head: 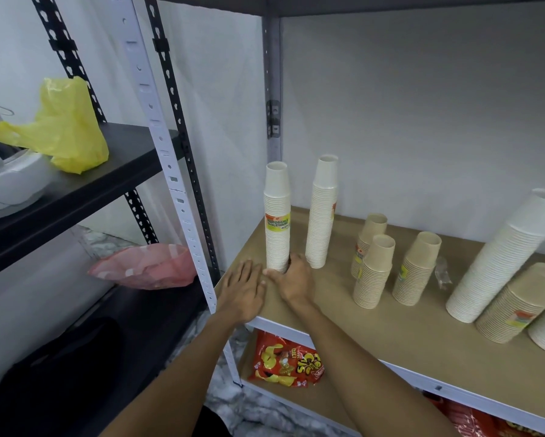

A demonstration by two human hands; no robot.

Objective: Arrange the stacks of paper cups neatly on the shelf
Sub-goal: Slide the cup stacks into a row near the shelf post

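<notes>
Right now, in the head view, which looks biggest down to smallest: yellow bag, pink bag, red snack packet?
1. yellow bag
2. pink bag and red snack packet: about alike, so unranked.

The brown shelf point(343, 313) carries cup stacks. At its rear left stand a corner stack point(277, 216) and a second white stack point(321, 216), apart. Three short brown stacks point(373, 272) cluster mid-shelf, with a clear wrapper point(443, 272) to their right. Far right stand a tall white stack point(501, 260) and a wide brown stack point(523, 304). The left hand point(243, 288) lies flat near the front left corner; the right hand point(293, 279) grips the corner stack's base.
</notes>
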